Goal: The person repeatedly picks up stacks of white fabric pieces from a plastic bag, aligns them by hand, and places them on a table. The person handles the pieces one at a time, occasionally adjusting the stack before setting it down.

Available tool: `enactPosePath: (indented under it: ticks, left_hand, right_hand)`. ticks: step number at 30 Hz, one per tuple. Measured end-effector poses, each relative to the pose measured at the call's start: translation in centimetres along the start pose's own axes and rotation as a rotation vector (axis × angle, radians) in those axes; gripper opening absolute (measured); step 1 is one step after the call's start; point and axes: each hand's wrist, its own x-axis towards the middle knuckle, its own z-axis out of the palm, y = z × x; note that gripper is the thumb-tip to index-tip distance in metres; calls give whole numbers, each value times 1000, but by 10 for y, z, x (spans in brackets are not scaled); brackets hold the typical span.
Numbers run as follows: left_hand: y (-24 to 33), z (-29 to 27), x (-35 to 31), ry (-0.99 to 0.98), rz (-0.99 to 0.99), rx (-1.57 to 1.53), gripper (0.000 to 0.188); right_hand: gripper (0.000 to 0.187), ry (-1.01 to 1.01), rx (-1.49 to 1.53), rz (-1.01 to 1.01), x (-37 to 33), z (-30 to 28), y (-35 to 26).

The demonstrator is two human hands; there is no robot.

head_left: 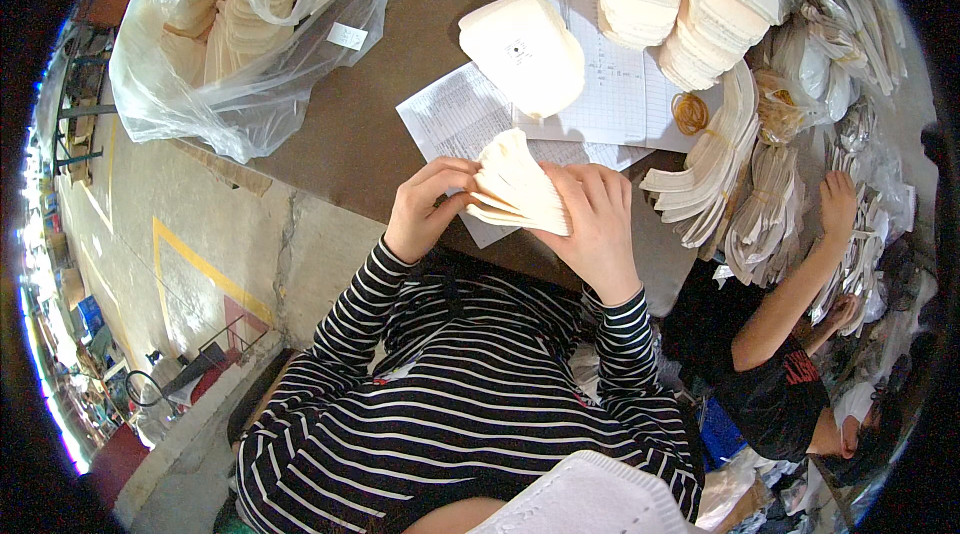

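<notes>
Table (350, 124) | papers (615, 84) on it | pile (525, 44) on papers, beyond both hands | cream fan (515, 184) between hands, long axis slanting far-left to near-right | right hand (595, 219) gripping its right side | left hand (430, 204) pinching its left edge

Passable lane ran over brown tabletop (348, 124) — ahead-left of left hand (430, 206), between plastic bag (250, 114) and papers (440, 119). Cream fan (515, 189) filled gap between hands; flat cream pile (527, 59) on papers blocked straight reach. Side by right hand (595, 224) was tight — banded bundles (765, 204) near, co-worker's forearm (792, 289) beyond.
</notes>
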Motion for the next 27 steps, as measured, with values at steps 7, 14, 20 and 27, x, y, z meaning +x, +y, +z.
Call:
enactPosePath:
  ticks: [7,14,20,27]
  left_hand:
    - [-2,0,-6,1,-152,-64,16]
    - [2,-6,-1,0,-30,-176,19]
    - [-1,-1,-3,-8,-104,-106,25]
    - [-3,7,-4,60,-158,-280,31]
  right_hand:
    - [72,-11,13,17,0,-1,-1]
    - [80,-21,8,21,-1,-2,-1]
    - [81,-25,10,10,-1,-4,-1]
    - [81,-29,11,-2,0,-5,-1]
